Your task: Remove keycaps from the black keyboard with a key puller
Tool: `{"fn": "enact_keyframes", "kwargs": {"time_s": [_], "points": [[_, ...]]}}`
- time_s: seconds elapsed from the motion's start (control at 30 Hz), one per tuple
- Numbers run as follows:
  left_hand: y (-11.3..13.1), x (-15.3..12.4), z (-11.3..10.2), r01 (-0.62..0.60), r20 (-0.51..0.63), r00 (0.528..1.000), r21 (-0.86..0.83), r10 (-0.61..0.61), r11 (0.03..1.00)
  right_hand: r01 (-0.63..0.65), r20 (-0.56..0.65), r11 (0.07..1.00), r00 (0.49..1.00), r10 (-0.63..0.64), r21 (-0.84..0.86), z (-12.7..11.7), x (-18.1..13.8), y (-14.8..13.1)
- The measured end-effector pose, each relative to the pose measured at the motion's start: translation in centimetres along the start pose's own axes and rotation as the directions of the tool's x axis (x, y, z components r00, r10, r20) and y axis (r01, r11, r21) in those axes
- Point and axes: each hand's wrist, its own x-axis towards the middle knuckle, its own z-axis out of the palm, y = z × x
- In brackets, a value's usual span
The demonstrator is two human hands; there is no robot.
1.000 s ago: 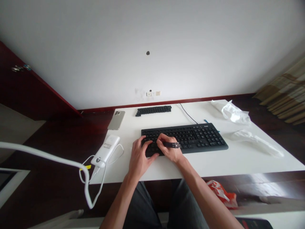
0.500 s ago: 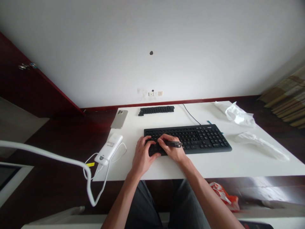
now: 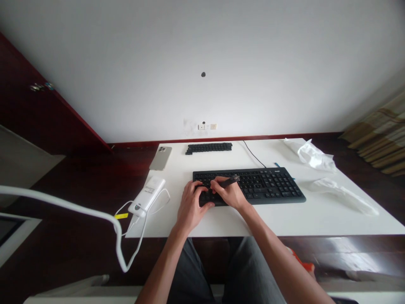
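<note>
A black keyboard [image 3: 262,185] lies across the middle of the white table [image 3: 284,219]. My left hand [image 3: 191,207] rests on its left end, fingers curled down onto the keys and the front edge. My right hand [image 3: 229,194] is closed around a small dark tool [image 3: 228,181] with a metal tip, held slanted over the left part of the keys, right beside my left fingers. A row of loose black keycaps [image 3: 209,147] lies at the back of the table.
A phone [image 3: 160,157] lies face down at the back left. A white power bank [image 3: 148,196] with a white cable [image 3: 120,236] sits near the left edge. Crumpled clear plastic bags [image 3: 311,154] lie at the right. A keyboard cord [image 3: 253,155] runs to the back.
My right hand has tilted the tool, so its metal tip now points up and to the right. My left hand stays on the keyboard's left end. The camera shifted slightly.
</note>
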Motion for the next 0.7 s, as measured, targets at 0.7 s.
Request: {"fn": "enact_keyframes", "kwargs": {"time_s": [0.7], "points": [[0.1, 0.7, 0.2, 0.012, -0.103, 0.995, -0.012, -0.013, 1.000, -0.007, 0.097, 0.975, 0.995, 0.029, -0.220, 0.7, 1.5, -2.4]]}}
